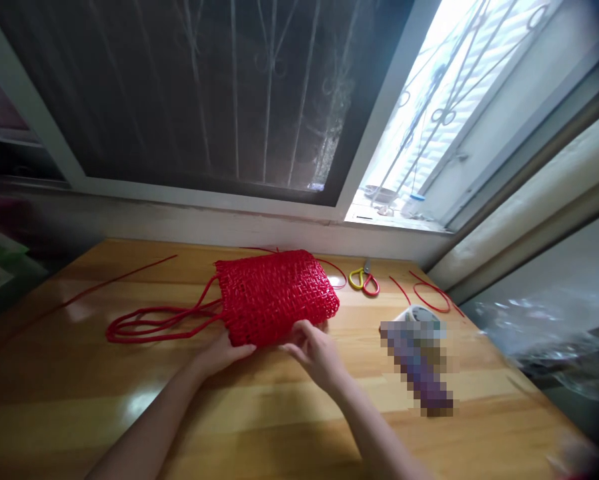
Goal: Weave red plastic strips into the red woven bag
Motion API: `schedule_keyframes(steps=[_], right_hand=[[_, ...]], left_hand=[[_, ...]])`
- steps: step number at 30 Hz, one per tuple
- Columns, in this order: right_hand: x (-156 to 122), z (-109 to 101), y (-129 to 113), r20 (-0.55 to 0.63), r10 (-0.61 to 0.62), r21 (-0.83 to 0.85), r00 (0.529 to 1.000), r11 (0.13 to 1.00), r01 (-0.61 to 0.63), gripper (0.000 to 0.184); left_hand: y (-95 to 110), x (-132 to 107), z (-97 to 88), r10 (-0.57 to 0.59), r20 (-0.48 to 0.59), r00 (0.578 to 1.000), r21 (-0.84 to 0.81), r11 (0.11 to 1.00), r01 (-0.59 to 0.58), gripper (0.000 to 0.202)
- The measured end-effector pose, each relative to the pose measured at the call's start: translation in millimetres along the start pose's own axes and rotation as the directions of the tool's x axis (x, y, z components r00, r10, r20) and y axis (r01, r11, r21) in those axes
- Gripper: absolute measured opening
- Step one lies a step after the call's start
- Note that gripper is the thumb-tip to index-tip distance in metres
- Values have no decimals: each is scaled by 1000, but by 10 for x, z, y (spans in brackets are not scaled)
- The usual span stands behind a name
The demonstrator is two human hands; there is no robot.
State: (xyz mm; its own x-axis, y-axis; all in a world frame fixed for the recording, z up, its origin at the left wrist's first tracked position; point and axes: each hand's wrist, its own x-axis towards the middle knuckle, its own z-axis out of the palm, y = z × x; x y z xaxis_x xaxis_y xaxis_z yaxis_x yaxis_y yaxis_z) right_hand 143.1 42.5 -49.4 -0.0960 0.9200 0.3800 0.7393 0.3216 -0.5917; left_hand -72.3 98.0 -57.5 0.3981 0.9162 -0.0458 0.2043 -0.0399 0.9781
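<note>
Left hand: mine (222,353) has hold of the near left corner of the bag, thumb lying along the edge closest to me, the other fingers mostly hidden by the weave.
Right hand: mine (317,350) is at the same near edge, farther right, fingers curled and thumb pointing left; I cannot tell whether it pinches the weave or only touches it.
Red woven bag: it (274,297) lies on its side in front of me, toward the far part of the table, its open-looking end facing left.
Handles: long red cords (154,327) run out from that left end and lie in loops on the wood.
Table: light striped wood (279,427), glossy, with a bright patch of reflection beside my left forearm.
Scissors: one yellow loop and one red, the pair (366,269) just right of the bag, blades pointing away from me.
Loose red strands: a long one (114,285) stretches off to the left; a curled one (438,292) sits near the far right corner.
Blurred item: a purplish pixelated shape (422,377) to the right of my right hand, details unreadable.
Window: its pale frame (219,193) stands behind the table, metal bars beyond.
</note>
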Motion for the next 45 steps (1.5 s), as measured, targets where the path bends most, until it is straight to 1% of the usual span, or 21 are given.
schedule_keyframes(steps=[2, 3, 4, 6, 7, 8, 9, 10, 11, 12, 14, 19, 21, 23, 27, 31, 33, 35, 38, 40, 45], right_hand=[[-233, -273, 182, -102, 51, -4, 994, 999, -51, 17], [-388, -419, 303, -206, 84, -22, 975, 996, -91, 17], [-565, -565, 434, -331, 124, -45, 935, 988, -147, 18], [-954, -831, 691, -514, 204, -87, 833, 954, -287, 24], [-1150, -942, 800, -565, 257, -113, 784, 917, -382, 27], [-1337, -1034, 889, -594, 307, -171, 744, 855, -489, 30], [-1507, -1105, 957, -598, 357, -235, 718, 778, -582, 31], [-1654, -1156, 1003, -602, 392, -283, 695, 710, -645, 33], [-1774, -1190, 1033, -597, 408, -320, 691, 669, -671, 35], [-1867, -1207, 1052, -590, 415, -355, 692, 637, -684, 36], [-1977, -1213, 1073, -579, 398, -405, 711, 617, -675, 37], [-2003, -1188, 1139, -534, 298, -460, 791, 683, -568, 35], [-1989, -1189, 1151, -517, 280, -467, 809, 699, -541, 34], [-1979, -1197, 1144, -525, 288, -456, 801, 700, -550, 33], [-1956, -1223, 1132, -579, 325, -413, 748, 674, -613, 37], [-1868, -1267, 1217, -560, 405, -389, 723, 641, -661, 40], [-1783, -1294, 1279, -557, 420, -376, 717, 642, -668, 40], [-1681, -1316, 1334, -545, 407, -380, 733, 660, -649, 39], [-1538, -1325, 1396, -503, 349, -421, 791, 700, -577, 37], [-1474, -1314, 1424, -484, 315, -448, 816, 712, -540, 36], [-1437, -1264, 1474, -491, 241, -491, 837, 717, -494, 34]], left_hand=[[-10, -4, 19, 32, -9, 999, 73, 997, -31, 46], [-23, -6, 28, 44, -20, 999, 113, 993, -42, 43], [-40, -8, 37, 54, -39, 998, 154, 987, -48, 41], [-81, -15, 49, 69, -68, 995, 226, 973, -52, 38], [-100, -18, 51, 75, -73, 994, 248, 967, -55, 38], [-115, -20, 51, 81, -71, 994, 256, 965, -60, 39], [-125, -21, 48, 85, -64, 994, 250, 966, -67, 40], [-129, -21, 43, 87, -53, 995, 236, 969, -72, 41], [-130, -19, 36, 84, -45, 995, 217, 974, -73, 42], [-127, -17, 30, 78, -38, 996, 199, 977, -69, 43], [-118, -13, 21, 72, -30, 997, 179, 982, -66, 44], [-98, -13, 26, 46, -40, 998, 173, 984, -38, 48], [-84, -18, 31, 37, -46, 998, 169, 985, -29, 51], [-68, -24, 33, 37, -39, 999, 168, 985, -30, 53], [-63, -30, 21, 47, 5, 999, 212, 976, -47, 53], [-75, -37, 14, 46, -6, 999, 243, 969, -43, 53], [-67, -41, 20, 44, -13, 999, 236, 971, -39, 53], [-52, -43, 28, 42, -13, 999, 224, 974, -38, 53], [-40, -42, 36, 40, -11, 999, 213, 976, -37, 52], [-40, -42, 34, 34, -9, 999, 216, 976, -32, 51], [-38, -46, 24, 19, -1, 1000, 213, 977, -19, 49]])
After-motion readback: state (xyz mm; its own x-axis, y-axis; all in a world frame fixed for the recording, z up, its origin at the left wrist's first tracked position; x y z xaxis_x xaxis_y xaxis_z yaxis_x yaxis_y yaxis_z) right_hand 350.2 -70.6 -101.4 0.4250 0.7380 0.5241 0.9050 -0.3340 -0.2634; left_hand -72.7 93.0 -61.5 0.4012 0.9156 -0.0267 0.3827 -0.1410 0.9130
